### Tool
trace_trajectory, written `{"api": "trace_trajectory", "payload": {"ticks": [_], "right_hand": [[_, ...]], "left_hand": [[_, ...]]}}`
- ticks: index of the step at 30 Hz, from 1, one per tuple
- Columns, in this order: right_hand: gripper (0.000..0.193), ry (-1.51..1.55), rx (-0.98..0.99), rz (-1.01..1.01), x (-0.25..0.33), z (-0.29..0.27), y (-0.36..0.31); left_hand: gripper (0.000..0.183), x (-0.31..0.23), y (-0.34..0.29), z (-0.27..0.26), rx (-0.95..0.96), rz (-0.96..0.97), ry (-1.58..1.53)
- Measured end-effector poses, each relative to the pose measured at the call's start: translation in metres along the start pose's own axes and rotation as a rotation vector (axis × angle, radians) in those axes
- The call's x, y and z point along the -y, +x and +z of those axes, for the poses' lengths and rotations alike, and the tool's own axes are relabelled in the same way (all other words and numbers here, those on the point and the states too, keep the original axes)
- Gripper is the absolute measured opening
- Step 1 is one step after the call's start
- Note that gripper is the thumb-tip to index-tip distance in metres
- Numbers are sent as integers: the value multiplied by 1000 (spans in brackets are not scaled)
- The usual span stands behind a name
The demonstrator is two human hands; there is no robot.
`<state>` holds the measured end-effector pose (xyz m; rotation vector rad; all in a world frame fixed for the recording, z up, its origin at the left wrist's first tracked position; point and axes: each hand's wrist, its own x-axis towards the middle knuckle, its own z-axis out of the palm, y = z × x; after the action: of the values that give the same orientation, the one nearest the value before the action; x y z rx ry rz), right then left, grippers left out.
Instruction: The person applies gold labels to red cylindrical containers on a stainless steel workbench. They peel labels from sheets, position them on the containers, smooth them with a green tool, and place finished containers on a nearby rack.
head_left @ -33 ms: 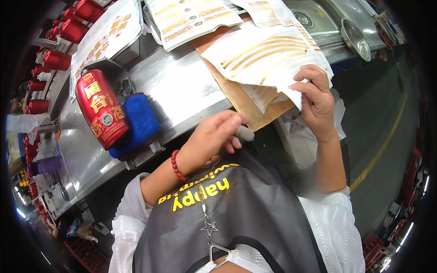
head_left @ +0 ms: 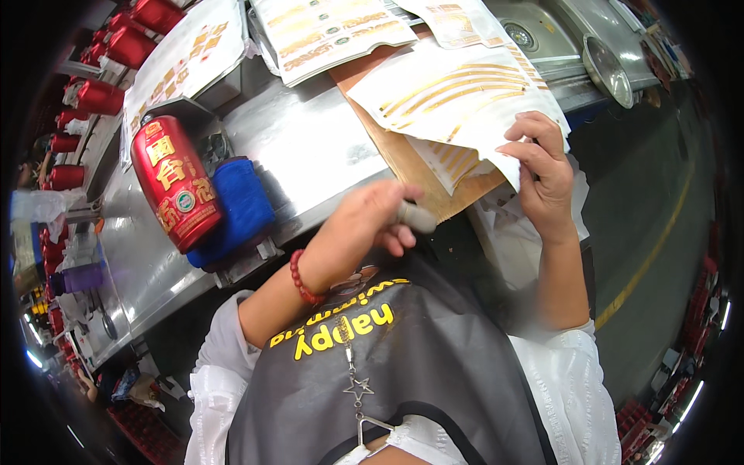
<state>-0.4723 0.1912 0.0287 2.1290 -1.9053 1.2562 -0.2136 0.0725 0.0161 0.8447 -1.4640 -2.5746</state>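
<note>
My right hand [head_left: 545,174] pinches the near corner of a white decal sheet [head_left: 434,85] printed with curved gold strips, lifting that corner up. Under it, another strip-printed sheet [head_left: 453,163] lies on a brown wooden board [head_left: 418,190]. My left hand [head_left: 360,232], slightly blurred, is held near the board's front corner with thumb and fingers curled together. A grey finger cover [head_left: 416,218] seems to sit on one of its fingers. Whatever it pinches is too small to make out. Left of it, a red bottle [head_left: 174,186] with gold lettering lies on a blue cloth pad [head_left: 236,201].
Stacked printed sheets [head_left: 333,35] and a tray with more decals [head_left: 182,66] lie at the back of the metal table [head_left: 298,124]. A sink [head_left: 535,23] and a metal bowl [head_left: 607,70] are at back right. Several red bottles [head_left: 101,97] stand far left.
My left hand has tilted and shifted slightly upward, blurring with motion. The right hand keeps its pinch on the sheet corner. The whole view shifts a little.
</note>
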Motion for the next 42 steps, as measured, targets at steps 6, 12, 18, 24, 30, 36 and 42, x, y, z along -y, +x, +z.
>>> {"api": "trace_trajectory", "payload": {"ticks": [6,12,18,24,30,36,42], "right_hand": [[19,161,-142,11,-4,6,-10],[10,347,-324,242,-5,12,-15],[14,700,-526,533,-21,13,-31],[13,715,-617,524,-27,12,-25],[11,861,-727,554,-30,13,-13],[11,877,-701,557,-32,11,-14],[13,850,-701,585,-31,16,-17]], "left_hand": [[76,-33,50,-8,-185,127,-277],[58,-39,51,-11,-302,288,-236],[41,-32,37,-18,-318,272,-481],[33,-47,57,-29,-348,145,-454],[29,-44,65,-35,-326,223,-336],[45,-45,73,-20,-433,473,96],[41,-44,87,-24,-516,289,191]]}}
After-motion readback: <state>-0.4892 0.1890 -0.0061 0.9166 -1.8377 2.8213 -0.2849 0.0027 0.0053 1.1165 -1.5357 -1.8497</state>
